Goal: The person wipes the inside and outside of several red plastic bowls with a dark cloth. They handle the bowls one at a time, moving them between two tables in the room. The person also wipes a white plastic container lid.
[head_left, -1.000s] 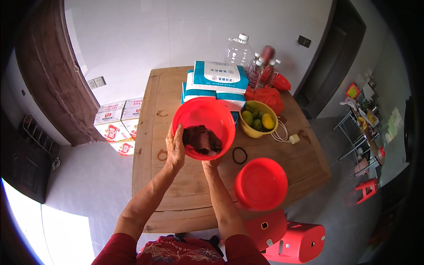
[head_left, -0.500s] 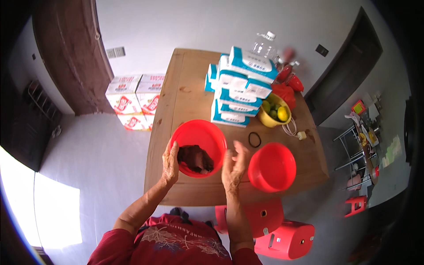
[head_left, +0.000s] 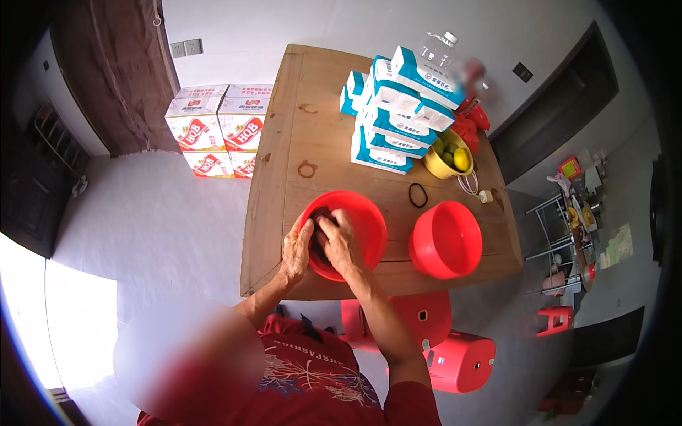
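A red plastic bowl (head_left: 369,231) stands near the front edge of the wooden table. My left hand (head_left: 295,250) is wrapped round its left rim, thumb toward the inside. My right hand (head_left: 339,243) reaches into the bowl, its fingers bent down onto a dark brown, soft-looking piece (head_left: 318,248) at the left wall. The hands cover most of that piece; its kind cannot be made out. To the right sits a second red bowl (head_left: 455,238), apart from both hands, and behind it lies a black ring-shaped band (head_left: 418,195).
Tissue packs (head_left: 398,135) are piled at the back of the wooden table (head_left: 291,135). Beside them are a yellow bowl (head_left: 435,168) of green and yellow fruit, a white cable plug (head_left: 485,196) and a clear bottle (head_left: 438,50). Red stools (head_left: 463,362) stand by the front edge; cartons (head_left: 202,131) lie left.
My right hand has moved left from beside the bowl into it, onto the dark brown piece. My left hand stays at the bowl's left rim. The whole view has shifted a little.
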### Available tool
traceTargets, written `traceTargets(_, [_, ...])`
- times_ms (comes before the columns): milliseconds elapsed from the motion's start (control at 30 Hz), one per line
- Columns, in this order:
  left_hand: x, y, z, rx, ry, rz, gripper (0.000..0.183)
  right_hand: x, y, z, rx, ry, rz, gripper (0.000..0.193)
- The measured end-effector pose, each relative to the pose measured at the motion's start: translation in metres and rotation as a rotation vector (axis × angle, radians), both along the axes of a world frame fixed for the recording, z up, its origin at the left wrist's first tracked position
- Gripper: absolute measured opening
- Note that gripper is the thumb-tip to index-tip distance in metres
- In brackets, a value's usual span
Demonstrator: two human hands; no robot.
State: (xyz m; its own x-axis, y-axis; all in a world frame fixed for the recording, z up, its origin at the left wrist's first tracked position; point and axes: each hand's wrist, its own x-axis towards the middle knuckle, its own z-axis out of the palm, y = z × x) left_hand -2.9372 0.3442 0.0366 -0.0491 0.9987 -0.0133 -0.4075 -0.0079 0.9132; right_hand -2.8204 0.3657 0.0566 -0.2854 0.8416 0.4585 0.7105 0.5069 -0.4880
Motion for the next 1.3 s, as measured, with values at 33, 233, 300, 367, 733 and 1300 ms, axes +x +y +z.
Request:
traceTargets(33, [0.0, 0.001, -0.007, 0.009, -0.034, 0.01, 0.044, 0.0, 0.008, 0.001, 0.038, -0.053, -0.053, 0.029])
traceTargets(233, [0.007, -0.003, 0.002, 0.058, 0.005, 0.081, 0.047, 0.023, 0.008, 0.007, 0.173, -0.739, -0.39, 0.004])
traceTargets(300, [0.008, -0.003, 0.0, 0.061, 0.023, 0.078, 0.048, 0.028, -0.007, 0.002, 0.038, -0.773, -0.412, 0.007])
traceTargets(367, [0.009, -0.001, -0.003, 0.053, 0.034, 0.09, 0.048, 0.027, -0.024, 0.004, -0.129, -0.735, -0.369, 0.012])
traceTargets(733, [0.006, 0.003, -0.007, 0.009, 0.012, 0.04, 0.045, -0.01, -0.01, 0.009, -0.244, -0.126, -0.025, 0.025])
traceTargets(1300, [0.009, -0.008, -0.003, 0.132, 0.074, 0.153, 0.045, 0.041, -0.007, 0.057, -0.516, -0.77, -0.018, 0.019])
